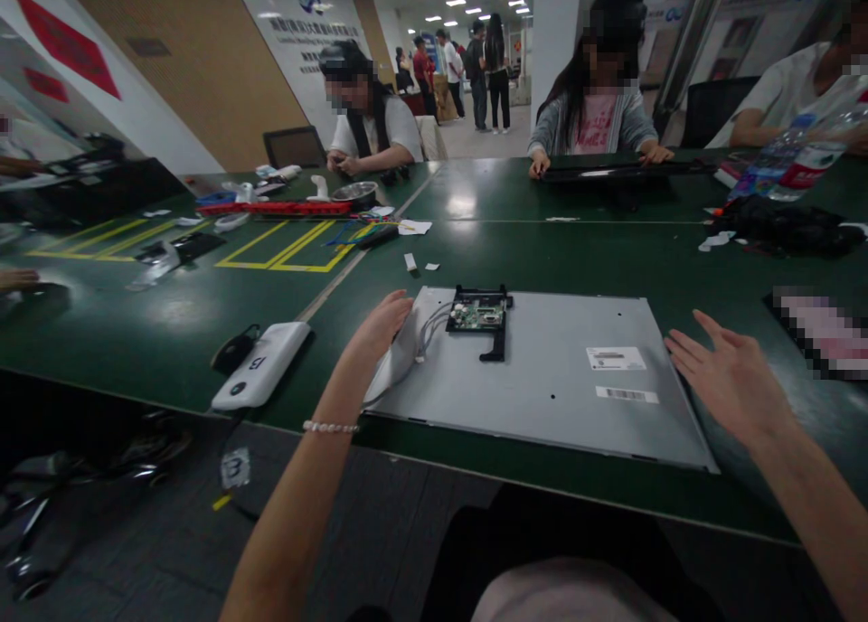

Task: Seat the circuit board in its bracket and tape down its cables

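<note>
A flat grey metal display panel [535, 369] lies back side up on the green table in front of me. Near its upper left a green circuit board [476, 315] sits in a black plastic bracket [497, 343]. Grey cables [432, 325] run from the board toward the left side. My left hand [386, 324] is at the panel's left edge, fingers stretched out; whether it touches the edge I cannot tell. Beside the right edge, my right hand [729, 378] is held with fingers apart and nothing in it. Two white labels [616, 359] are stuck on the panel's right part.
A white power bank [263, 366] stands at the table's front edge on the left, its cable hanging down. A phone-like object [820, 333] lies to the right. Across the green table [502, 251], two people sit, one handling a dark panel [610, 172]. Bottles [810, 165] stand far right.
</note>
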Action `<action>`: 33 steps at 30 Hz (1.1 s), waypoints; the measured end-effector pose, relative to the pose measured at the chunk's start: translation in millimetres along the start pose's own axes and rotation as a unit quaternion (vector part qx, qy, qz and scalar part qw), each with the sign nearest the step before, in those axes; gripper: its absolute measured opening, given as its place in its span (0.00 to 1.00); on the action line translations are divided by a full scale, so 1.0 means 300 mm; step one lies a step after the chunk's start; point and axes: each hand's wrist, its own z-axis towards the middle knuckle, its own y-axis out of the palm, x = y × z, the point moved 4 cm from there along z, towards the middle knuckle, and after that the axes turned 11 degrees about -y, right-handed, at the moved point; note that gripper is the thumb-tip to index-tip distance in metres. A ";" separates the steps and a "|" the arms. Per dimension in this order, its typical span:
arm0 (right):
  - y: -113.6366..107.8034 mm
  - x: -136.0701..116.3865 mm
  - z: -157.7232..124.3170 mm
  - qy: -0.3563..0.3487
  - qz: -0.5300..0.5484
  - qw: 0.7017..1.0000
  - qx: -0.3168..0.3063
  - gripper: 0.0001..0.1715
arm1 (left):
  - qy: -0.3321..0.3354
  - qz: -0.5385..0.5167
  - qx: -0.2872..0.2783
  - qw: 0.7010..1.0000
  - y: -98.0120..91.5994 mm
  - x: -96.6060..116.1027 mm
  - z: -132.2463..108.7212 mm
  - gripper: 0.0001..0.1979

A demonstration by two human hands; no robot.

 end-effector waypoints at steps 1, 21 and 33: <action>-0.005 -0.003 -0.007 0.002 -0.008 1.000 -0.003 0.36 | 0.006 0.007 -0.005 1.000 0.000 -0.007 -0.007 0.30; -0.071 -0.021 -0.034 0.005 0.015 0.999 -0.045 0.38 | -0.037 -0.078 -0.058 0.995 -0.034 -0.049 -0.097 0.17; -0.167 -0.051 -0.013 -0.022 -0.032 0.999 0.014 0.38 | -0.026 -0.051 -0.073 0.996 0.086 -0.054 -0.196 0.29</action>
